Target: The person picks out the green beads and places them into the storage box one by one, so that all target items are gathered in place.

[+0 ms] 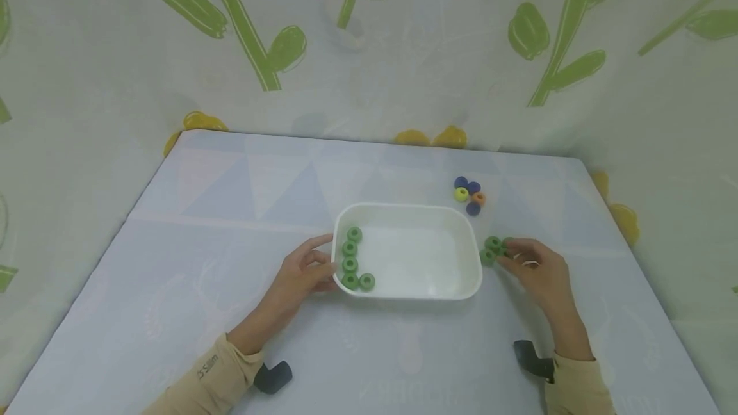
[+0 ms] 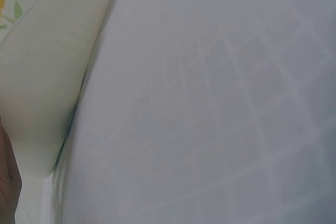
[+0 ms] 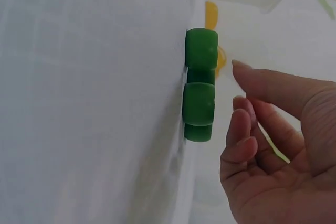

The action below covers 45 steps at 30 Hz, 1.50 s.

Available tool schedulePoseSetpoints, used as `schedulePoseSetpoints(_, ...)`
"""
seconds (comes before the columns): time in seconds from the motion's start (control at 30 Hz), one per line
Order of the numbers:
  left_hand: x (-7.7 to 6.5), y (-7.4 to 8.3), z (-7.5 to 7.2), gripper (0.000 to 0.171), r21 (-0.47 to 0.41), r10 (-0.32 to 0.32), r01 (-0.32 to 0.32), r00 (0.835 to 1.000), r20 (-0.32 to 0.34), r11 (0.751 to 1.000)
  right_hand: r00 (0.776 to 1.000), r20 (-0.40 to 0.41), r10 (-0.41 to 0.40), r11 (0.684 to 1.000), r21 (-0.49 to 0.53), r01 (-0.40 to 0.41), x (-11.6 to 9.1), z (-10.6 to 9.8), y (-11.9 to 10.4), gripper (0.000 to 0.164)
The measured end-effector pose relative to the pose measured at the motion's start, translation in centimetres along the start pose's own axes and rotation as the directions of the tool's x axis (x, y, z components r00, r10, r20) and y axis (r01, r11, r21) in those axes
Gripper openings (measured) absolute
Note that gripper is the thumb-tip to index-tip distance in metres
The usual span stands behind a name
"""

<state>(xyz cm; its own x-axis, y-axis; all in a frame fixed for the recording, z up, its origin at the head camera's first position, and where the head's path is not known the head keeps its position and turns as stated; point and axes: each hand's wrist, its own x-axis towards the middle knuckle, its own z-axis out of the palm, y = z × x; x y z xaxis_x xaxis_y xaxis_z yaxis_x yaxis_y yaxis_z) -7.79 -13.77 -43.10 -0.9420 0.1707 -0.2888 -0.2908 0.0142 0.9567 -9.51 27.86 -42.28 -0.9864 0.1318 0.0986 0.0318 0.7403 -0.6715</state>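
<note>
A white plastic tray (image 1: 423,255) sits mid-table, with several green beads (image 1: 350,253) along its left inner side. At its left end, my left hand (image 1: 301,275) holds the rim with thumb and fingers; in the left wrist view the tray's outer wall (image 2: 47,77) fills the left side. Just right of the tray lies a cluster of green beads (image 1: 488,259). My right hand (image 1: 543,272) is over that cluster's right side. In the right wrist view its bent fingers and thumb are apart, beside the beads (image 3: 201,48), with nothing visible between them.
Behind the tray's right corner lie blue beads (image 1: 473,209), a yellow bead (image 1: 461,196) and an orange bead (image 1: 479,202). A pale patterned cloth covers the table (image 1: 219,210). A leaf-printed curtain (image 1: 432,50) hangs behind it. Dark wrist-worn devices (image 1: 273,378) show at both sleeves.
</note>
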Motion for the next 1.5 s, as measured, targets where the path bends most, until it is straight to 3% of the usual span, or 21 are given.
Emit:
schedulePoseSetpoints(0.43, -0.1, 0.0, -0.1, 0.062, 0.000, 0.006, -0.006, 1.000, -0.003, 1.000, 0.990, 0.033, 0.135, 0.988, -0.076, -0.132, 0.3, 0.1, 0.9, 0.044)
schedulePoseSetpoints(1.1, 0.0, -0.2, 0.0, 0.062, 0.000, 0.009, -0.009, 1.000, -0.008, 1.000, 0.987, 0.083, 0.141, 0.983, -0.127, -0.130, 0.4, 0.3, 1.5, 0.049)
schedulePoseSetpoints(1.5, 0.2, -0.3, 0.1, 0.061, -0.003, 0.002, -0.002, 1.000, -0.011, 1.000, 0.976, 0.119, 0.185, 0.977, -0.128, -0.169, 0.4, 0.3, 1.4, 0.056)
